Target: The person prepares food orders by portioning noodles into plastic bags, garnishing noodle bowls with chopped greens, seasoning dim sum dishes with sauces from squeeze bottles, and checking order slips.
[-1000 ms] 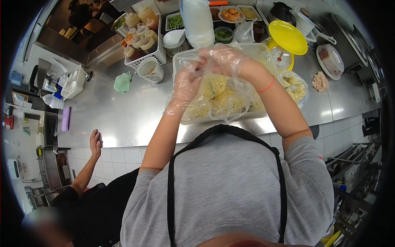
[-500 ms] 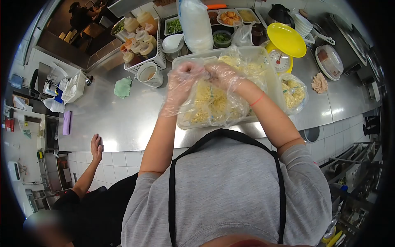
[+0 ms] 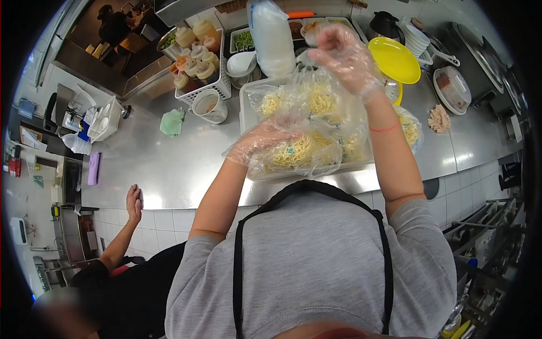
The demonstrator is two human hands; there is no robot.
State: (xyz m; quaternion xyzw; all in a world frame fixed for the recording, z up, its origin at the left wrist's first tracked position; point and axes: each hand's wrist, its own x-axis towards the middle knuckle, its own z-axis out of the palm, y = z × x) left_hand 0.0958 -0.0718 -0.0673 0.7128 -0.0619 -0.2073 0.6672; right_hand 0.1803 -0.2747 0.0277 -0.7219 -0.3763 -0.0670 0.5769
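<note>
My left hand (image 3: 270, 138), in a clear plastic glove, lies with fingers stretched out across a clear bag of yellow noodles (image 3: 293, 153) at the near side of a plastic tub. My right hand (image 3: 350, 65), gloved the same way, is raised over the tub's far right side, thumb and fingers apart, with nothing visible between them; its fingertips are blurred. More bagged noodles (image 3: 323, 104) fill the translucent tub (image 3: 246, 110), some with bluish marks on the plastic. Another noodle bag (image 3: 411, 129) sits on the counter right of the tub, partly behind my right forearm.
A white basket of squeeze bottles (image 3: 224, 79), a measuring jug (image 3: 209, 107) and a plastic-wrapped stack (image 3: 271, 42) stand left and behind. A yellow plate (image 3: 395, 60) rests on a scale at right. Cloths lie on the steel counter (image 3: 158, 152). A co-worker's hand (image 3: 134, 202) touches its edge.
My hands have parted from the gathered plastic they were holding together. My left hand has lowered onto the noodle bag; my right hand has moved up and to the right.
</note>
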